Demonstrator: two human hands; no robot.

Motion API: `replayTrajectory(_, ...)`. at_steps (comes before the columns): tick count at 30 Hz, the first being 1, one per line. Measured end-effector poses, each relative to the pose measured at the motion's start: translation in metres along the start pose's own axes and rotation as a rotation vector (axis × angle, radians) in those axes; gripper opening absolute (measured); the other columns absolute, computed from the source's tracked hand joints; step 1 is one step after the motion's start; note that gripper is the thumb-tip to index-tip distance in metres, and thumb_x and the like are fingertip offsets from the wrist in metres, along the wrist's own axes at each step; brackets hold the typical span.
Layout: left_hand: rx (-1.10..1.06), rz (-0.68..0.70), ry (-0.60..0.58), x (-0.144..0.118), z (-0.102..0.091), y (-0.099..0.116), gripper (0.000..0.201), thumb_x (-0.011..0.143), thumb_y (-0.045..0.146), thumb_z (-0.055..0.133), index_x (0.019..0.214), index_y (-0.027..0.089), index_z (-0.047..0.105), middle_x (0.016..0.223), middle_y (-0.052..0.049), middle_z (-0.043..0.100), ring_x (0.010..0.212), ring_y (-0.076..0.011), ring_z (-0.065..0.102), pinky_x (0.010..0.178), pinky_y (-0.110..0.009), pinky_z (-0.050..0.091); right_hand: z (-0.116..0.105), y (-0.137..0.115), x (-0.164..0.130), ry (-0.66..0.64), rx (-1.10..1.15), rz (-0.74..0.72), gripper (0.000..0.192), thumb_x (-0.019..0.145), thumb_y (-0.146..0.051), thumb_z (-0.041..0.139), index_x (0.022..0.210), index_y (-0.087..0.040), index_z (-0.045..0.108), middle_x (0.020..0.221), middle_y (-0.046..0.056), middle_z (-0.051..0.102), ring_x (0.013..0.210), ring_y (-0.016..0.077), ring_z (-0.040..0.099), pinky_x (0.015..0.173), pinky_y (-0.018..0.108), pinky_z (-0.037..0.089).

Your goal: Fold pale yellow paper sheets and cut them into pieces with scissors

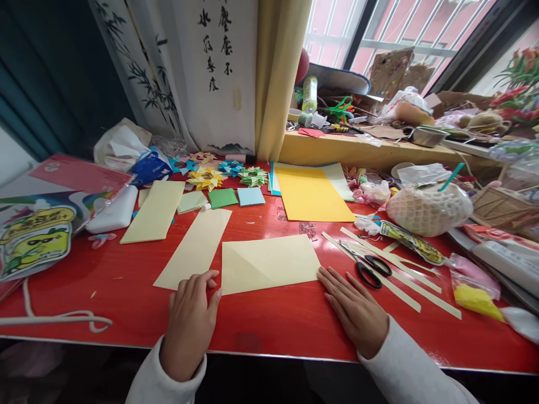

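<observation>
A pale yellow rectangular sheet of paper (269, 265) lies on the red table in front of me, a faint diagonal crease across its left part. My right hand (353, 308) is open and flat, fingertips at the sheet's lower right corner. My left hand (192, 320) rests by the lower left corner, fingers loosely bent, thumb and forefinger apart with nothing visible between them. Beyond it slants a second pale yellow strip of paper (196, 249). Black-handled scissors (368, 268) lie right of my right hand, among thin paper strips (421, 280).
Folded paper stars (252, 177) stand at the back beside green paper squares (223, 197) and orange-yellow sheets (315, 193). A coconut in white netting (429, 205) with a straw sits at right. A white cable (67, 320) lies at left; the table's front edge is close.
</observation>
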State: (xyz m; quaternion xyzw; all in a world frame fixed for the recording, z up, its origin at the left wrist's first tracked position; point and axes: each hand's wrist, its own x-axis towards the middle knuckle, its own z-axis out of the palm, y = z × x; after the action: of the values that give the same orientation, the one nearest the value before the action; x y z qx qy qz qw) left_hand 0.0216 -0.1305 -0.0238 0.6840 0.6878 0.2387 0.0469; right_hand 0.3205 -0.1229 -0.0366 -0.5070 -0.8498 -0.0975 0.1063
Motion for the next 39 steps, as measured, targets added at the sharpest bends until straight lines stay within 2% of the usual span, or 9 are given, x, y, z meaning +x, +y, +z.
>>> replayTrajectory(2,0.024,0.028,0.023,-0.001,0.001,-0.002,0.021,0.081,0.024,0.039,0.099,0.021,0.048,0.087,-0.004,0.057,0.083,-0.0213,0.049,0.07,-0.037,0.037,0.0,0.001,0.0,-0.001,-0.009,-0.006,0.042,0.087,-0.023,0.03,0.129,-0.021,0.029,0.129,0.0,0.038,0.12,0.016,0.031,0.098,0.036,0.029)
replayTrajectory(4,0.058,0.118,0.085,-0.003,0.002,-0.001,0.022,0.081,0.021,0.039,0.101,0.019,0.048,0.092,-0.006,0.058,0.087,-0.0212,0.05,0.075,-0.037,0.038,0.001,0.001,0.0,-0.002,-0.017,-0.013,0.043,0.087,-0.023,0.03,0.13,-0.021,0.027,0.129,-0.001,0.037,0.121,0.0162,0.03,0.098,0.036,0.028)
replayTrajectory(8,0.175,0.505,0.138,-0.006,0.002,0.008,0.034,0.08,0.014,0.042,0.113,0.017,0.046,0.113,-0.006,0.054,0.106,-0.0218,0.045,0.091,-0.037,0.032,0.001,0.001,0.0,0.001,-0.014,-0.018,0.043,0.087,-0.024,0.03,0.129,-0.02,0.028,0.129,0.0,0.037,0.12,0.0164,0.031,0.098,0.036,0.028)
replayTrajectory(10,0.227,0.612,0.112,-0.007,0.001,0.013,0.035,0.08,0.016,0.044,0.114,0.016,0.047,0.114,-0.006,0.055,0.109,-0.0232,0.044,0.093,-0.039,0.03,0.001,0.001,0.0,0.004,-0.013,-0.013,0.042,0.087,-0.023,0.03,0.129,-0.02,0.029,0.129,0.0,0.038,0.12,0.0164,0.031,0.098,0.036,0.029)
replayTrajectory(19,0.396,0.73,0.088,-0.021,-0.013,0.008,0.033,0.083,0.017,0.036,0.11,0.01,0.053,0.114,-0.011,0.054,0.107,-0.0242,0.048,0.091,-0.042,0.033,-0.003,-0.001,0.002,0.024,-0.085,-0.029,0.039,0.086,-0.023,0.03,0.125,-0.018,0.036,0.127,0.0,0.04,0.118,0.0158,0.035,0.096,0.034,0.03)
replayTrajectory(25,0.33,0.616,0.141,-0.036,-0.01,-0.002,0.034,0.084,0.013,0.03,0.108,0.009,0.054,0.117,-0.01,0.052,0.11,-0.0227,0.045,0.095,-0.04,0.031,-0.006,-0.006,0.004,0.073,-0.091,-0.006,0.037,0.085,-0.02,0.031,0.121,-0.018,0.042,0.123,0.001,0.045,0.117,0.0168,0.038,0.096,0.037,0.028)
replayTrajectory(31,0.375,0.587,0.18,-0.041,-0.011,-0.002,0.037,0.085,0.014,0.027,0.11,0.004,0.052,0.118,-0.014,0.05,0.11,-0.0245,0.045,0.094,-0.039,0.031,-0.004,-0.009,0.004,0.138,-0.076,0.02,0.035,0.085,-0.019,0.031,0.117,-0.017,0.047,0.12,0.001,0.048,0.114,0.0166,0.041,0.095,0.036,0.03)
replayTrajectory(36,0.515,0.703,0.2,-0.038,-0.015,-0.006,0.042,0.085,0.024,0.028,0.113,0.001,0.049,0.116,-0.018,0.051,0.106,-0.0263,0.048,0.09,-0.039,0.033,0.0,-0.006,0.001,0.215,-0.072,0.034,0.033,0.084,-0.017,0.033,0.111,-0.013,0.052,0.117,0.004,0.052,0.109,0.0176,0.046,0.093,0.036,0.033)
replayTrajectory(39,0.547,0.753,0.187,-0.037,-0.018,-0.011,0.042,0.084,0.027,0.03,0.112,0.003,0.05,0.115,-0.017,0.052,0.105,-0.0266,0.05,0.089,-0.04,0.034,0.002,-0.002,-0.004,0.308,-0.084,0.028,0.03,0.082,-0.015,0.039,0.105,-0.01,0.056,0.11,0.008,0.057,0.104,0.0191,0.051,0.09,0.034,0.036)
